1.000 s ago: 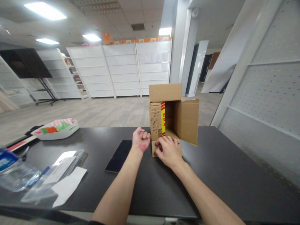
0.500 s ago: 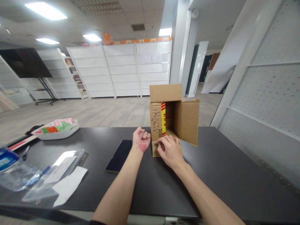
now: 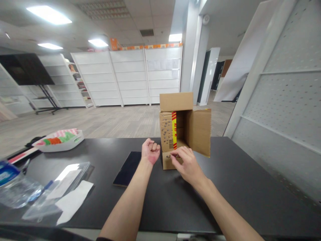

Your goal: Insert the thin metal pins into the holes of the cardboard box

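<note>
An opened cardboard box (image 3: 167, 132) stands on its side on the black table, its opening facing me. Several small grey round spots dot its left flap, beside a strip of yellow and red tape (image 3: 174, 130). My right hand (image 3: 185, 162) is over the lower flap (image 3: 168, 164), with thumb and fingertips drawn together in a pinch. Small dark marks or bits show on that flap by the fingertips; what the pinch holds is too small to tell. Just left of the box, my left hand (image 3: 150, 151) is curled closed, palm side up. Its contents, if any, are hidden.
A dark flat panel (image 3: 127, 168) lies left of my left forearm. Farther left are a white paper (image 3: 75, 201), a clear plastic case (image 3: 82, 170), a water bottle (image 3: 17, 187) and a white basket (image 3: 70, 144) with colourful cloth. A perforated panel (image 3: 281, 134) rises at right.
My right hand has shifted slightly right along the lower flap, and its thumb and fingertips have come together. Small dark bits at the flap's left are more exposed. My left hand stays closed.
</note>
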Demonstrator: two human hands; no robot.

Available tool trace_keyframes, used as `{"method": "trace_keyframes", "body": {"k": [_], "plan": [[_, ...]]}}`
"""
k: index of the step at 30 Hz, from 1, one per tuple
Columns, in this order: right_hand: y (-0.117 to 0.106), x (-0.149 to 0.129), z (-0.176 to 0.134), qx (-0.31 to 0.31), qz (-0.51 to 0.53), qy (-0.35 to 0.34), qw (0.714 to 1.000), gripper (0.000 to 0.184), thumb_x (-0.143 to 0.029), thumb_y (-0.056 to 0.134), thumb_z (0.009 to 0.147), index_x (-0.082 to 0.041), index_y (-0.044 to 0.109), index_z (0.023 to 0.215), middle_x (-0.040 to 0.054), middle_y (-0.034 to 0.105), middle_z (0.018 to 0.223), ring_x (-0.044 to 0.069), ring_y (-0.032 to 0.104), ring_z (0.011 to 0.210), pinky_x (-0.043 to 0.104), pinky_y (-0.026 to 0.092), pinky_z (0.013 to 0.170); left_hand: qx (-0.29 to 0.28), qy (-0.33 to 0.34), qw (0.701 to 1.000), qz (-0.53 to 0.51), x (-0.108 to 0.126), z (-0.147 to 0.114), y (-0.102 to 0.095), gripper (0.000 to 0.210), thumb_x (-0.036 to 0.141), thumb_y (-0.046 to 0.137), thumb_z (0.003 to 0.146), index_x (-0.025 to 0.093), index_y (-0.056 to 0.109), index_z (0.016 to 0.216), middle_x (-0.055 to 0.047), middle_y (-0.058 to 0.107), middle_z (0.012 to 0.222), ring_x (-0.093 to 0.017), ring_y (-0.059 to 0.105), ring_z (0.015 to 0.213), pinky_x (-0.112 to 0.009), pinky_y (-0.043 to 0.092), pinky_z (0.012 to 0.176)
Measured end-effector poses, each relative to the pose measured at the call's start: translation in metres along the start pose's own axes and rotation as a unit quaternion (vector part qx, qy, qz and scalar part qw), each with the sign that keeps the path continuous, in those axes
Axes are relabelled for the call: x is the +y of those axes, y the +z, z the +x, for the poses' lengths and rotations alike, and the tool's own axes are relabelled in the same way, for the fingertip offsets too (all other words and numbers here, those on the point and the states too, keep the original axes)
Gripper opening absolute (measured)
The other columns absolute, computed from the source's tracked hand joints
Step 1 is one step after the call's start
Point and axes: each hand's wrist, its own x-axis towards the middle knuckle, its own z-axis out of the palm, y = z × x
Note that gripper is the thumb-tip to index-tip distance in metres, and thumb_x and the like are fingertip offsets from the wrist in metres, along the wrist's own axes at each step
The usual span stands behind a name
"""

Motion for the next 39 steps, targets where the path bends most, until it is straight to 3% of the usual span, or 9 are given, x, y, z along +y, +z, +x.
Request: {"method": "trace_keyframes", "body": {"k": [8,12,28,39], "plan": [[-0.007,-0.023,-0.034,-0.160,0.008,-0.018,0.987,0.010,-0.011,0.051,0.086,-0.020,0.055,0.085,0.0030,0.058,0.085,0.017,0.052,0.083,0.029,0.038,0.074,0.006,0.002,1.000,-0.004,0.001,0.002,-0.001,0.043,0.002,0.048,0.058,0.020,0.009,0.052,0.009,0.002,0.038,-0.007,0.007,0.033,-0.025,0.015,0.038],[0.000,-0.028,-0.050,-0.200,0.000,-0.003,0.980,0.013,-0.008,0.050,0.085,-0.020,0.054,0.082,0.0023,0.056,0.084,0.016,0.051,0.081,0.028,0.038,0.073,0.008,0.004,1.000,0.001,0.000,0.001,-0.001,0.043,0.002,0.048,0.058,0.020,0.009,0.052,0.009,0.003,0.037,-0.007,0.008,0.033,-0.025,0.015,0.038],[0.011,-0.027,-0.056,-0.210,0.038,0.035,0.976,0.020,-0.004,0.050,0.081,-0.021,0.060,0.087,0.0011,0.058,0.084,0.016,0.052,0.084,0.027,0.041,0.076,0.012,0.002,1.000,-0.002,0.001,0.002,-0.002,0.041,0.001,0.047,0.057,0.020,0.011,0.051,0.009,0.001,0.039,-0.007,0.008,0.033,-0.025,0.015,0.038],[0.004,-0.029,-0.051,-0.200,0.014,0.041,0.979,0.017,-0.009,0.051,0.083,-0.022,0.061,0.088,0.0002,0.058,0.085,0.015,0.053,0.083,0.027,0.040,0.075,0.000,0.004,1.000,0.003,0.000,0.001,-0.002,0.040,0.002,0.048,0.057,0.020,0.013,0.051,0.009,0.002,0.038,-0.006,0.008,0.032,-0.024,0.015,0.038]]}}
